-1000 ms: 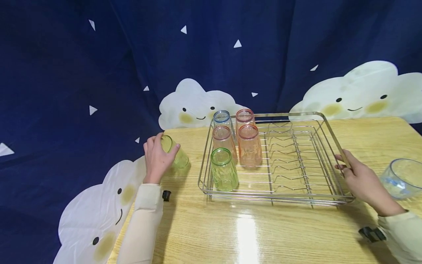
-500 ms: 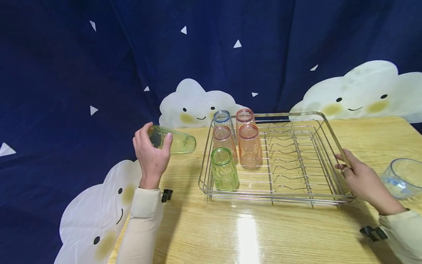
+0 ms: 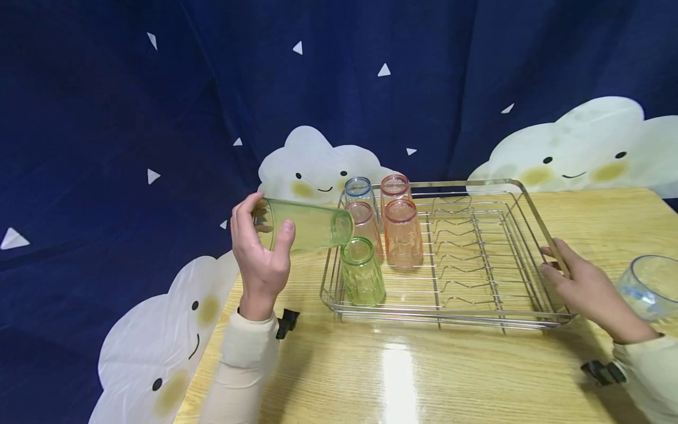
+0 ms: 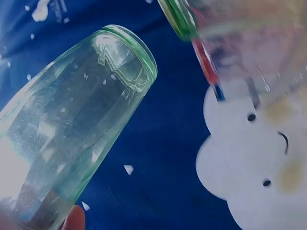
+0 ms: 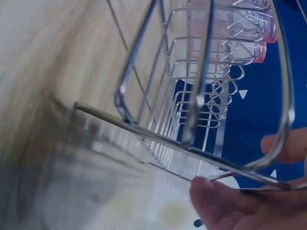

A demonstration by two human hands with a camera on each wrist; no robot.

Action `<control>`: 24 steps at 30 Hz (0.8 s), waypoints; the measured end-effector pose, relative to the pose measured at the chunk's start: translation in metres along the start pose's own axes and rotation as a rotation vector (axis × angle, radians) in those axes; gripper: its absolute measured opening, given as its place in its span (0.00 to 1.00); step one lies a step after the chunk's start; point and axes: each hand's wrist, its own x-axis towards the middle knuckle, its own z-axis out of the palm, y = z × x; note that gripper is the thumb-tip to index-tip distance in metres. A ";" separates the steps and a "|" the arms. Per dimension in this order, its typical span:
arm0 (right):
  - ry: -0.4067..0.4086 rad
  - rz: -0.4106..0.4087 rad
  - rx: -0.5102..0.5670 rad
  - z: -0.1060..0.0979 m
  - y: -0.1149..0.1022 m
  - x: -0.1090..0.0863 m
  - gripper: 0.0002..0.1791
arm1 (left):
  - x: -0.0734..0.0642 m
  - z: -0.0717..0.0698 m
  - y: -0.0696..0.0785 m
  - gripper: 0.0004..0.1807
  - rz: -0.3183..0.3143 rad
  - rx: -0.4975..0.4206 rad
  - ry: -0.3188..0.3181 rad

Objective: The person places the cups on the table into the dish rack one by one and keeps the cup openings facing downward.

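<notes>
My left hand [image 3: 259, 259] grips a green drinking glass [image 3: 312, 227] by its mouth end and holds it nearly on its side. The base points right, overlapping the wire dish rack [image 3: 484, 184] in the head view. In the left wrist view the glass [image 4: 86, 115] slants, base uppermost, above the thumb tip. My right hand [image 3: 588, 288] holds the rack's right rim, with fingers around the wire in the right wrist view. Another green glass [image 3: 362, 277] stands at the rack's front left. Behind it are pink glasses [image 3: 404, 235] and a blue-rimmed glass [image 3: 358, 188], narrower ends up.
A clear blue-rimmed glass [image 3: 648, 288] is on the wooden table [image 3: 450, 377] beyond the right hand. Wavy wire dividers [image 3: 458, 259] line the rack's middle and right. A dark blue curtain [image 3: 339, 70] with clouds hangs behind the table.
My left hand has lifted the green glass from the table, turned it nearly horizontal and carried it right to the rack's left edge. The right hand stays on the rack's rim.
</notes>
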 end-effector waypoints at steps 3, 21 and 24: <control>0.040 -0.033 -0.046 -0.003 -0.006 -0.004 0.40 | -0.004 0.006 0.013 0.33 0.029 -0.030 -0.033; 0.225 -0.585 -0.001 -0.004 -0.130 -0.033 0.45 | -0.036 0.053 0.074 0.38 0.177 -0.190 -0.245; 0.178 -0.604 0.005 -0.004 -0.142 -0.034 0.49 | -0.040 0.058 0.080 0.37 0.202 -0.213 -0.257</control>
